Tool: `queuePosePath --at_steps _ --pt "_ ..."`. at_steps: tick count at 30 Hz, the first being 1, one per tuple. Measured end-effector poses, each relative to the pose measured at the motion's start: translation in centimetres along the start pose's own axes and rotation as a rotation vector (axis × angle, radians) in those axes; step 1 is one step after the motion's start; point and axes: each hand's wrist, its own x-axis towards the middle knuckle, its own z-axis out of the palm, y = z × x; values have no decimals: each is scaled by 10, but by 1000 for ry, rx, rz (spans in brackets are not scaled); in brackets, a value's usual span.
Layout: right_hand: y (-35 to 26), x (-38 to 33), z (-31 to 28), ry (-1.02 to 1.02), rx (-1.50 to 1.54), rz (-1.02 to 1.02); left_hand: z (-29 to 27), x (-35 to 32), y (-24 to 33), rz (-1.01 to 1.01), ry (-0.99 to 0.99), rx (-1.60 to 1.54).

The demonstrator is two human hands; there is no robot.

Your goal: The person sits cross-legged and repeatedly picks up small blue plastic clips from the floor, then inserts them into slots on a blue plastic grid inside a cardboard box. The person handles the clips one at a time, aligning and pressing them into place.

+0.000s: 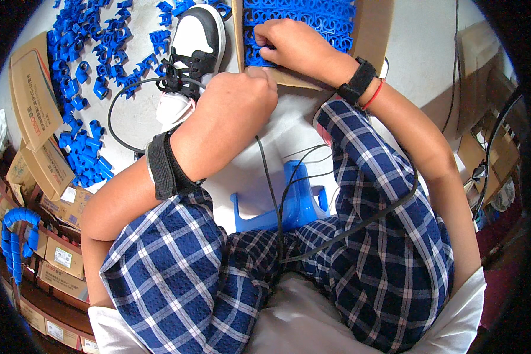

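My right hand (pixel 298 48) reaches over the near left corner of a cardboard box (pixel 371 29). Its fingers and thumb are curled together on a blue plastic pipe clip by the rows of blue pipe clips (pixel 321 23) that fill the box. Just outside that box, below its near left corner, my left hand (pixel 233 106) is closed with its back up. Its fingertips are turned away, so what they hold, if anything, is hidden. Each wrist wears a black strap.
Loose blue plastic fittings (pixel 79 71) lie scattered on the floor at far left, beside an opened carton (pixel 35 88). A black-and-white shoe (pixel 197 41) stands left of the box. Dark cables (pixel 265 171) cross between my knees, above a blue plastic stool (pixel 298 197).
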Motion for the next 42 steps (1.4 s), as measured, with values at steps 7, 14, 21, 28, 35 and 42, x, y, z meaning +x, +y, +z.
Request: queuePosePath --at_steps 7,14,21,28,35,42 --pt "6 1 9 81 0 -82 -1 0 -1 14 -10 -16" --pt "10 2 11 92 17 -83 0 1 -1 7 -13 -24" --pt "13 2 10 64 11 -81 3 1 -1 7 -4 -34" --pt "13 1 6 73 25 -96 -1 4 -9 -16 -7 -152" --pt "11 -1 -41 323 105 36 -6 27 -35 -185 243 -617" --pt "-33 -30 -89 518 436 49 -9 46 -61 -454 208 -1736"
